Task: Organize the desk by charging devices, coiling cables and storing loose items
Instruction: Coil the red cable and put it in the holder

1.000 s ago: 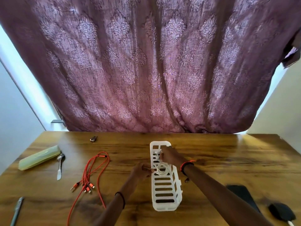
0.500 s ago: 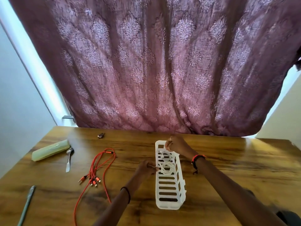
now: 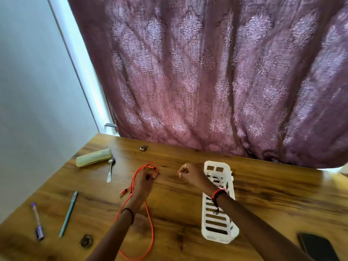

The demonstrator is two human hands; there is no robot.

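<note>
On desk (image 3: 273, 194), left hand (image 3: 144, 182) gripping orange cable (image 3: 150, 221), right hand (image 3: 192, 176) curled, empty

Head camera looks forward and down over the desk (image 3: 263, 194), near the hands.

We see a brown wooden table (image 3: 273, 194). A white basket (image 3: 218, 238) lies on it. Left of the basket lies an orange cable (image 3: 152, 232). Farther left of the basket are a spoon (image 3: 110, 169), a green case (image 3: 93, 157), a blue-green pen (image 3: 68, 213) and a purple marker (image 3: 37, 222). Right of the basket, near us, lies a black phone (image 3: 318, 247).
</note>
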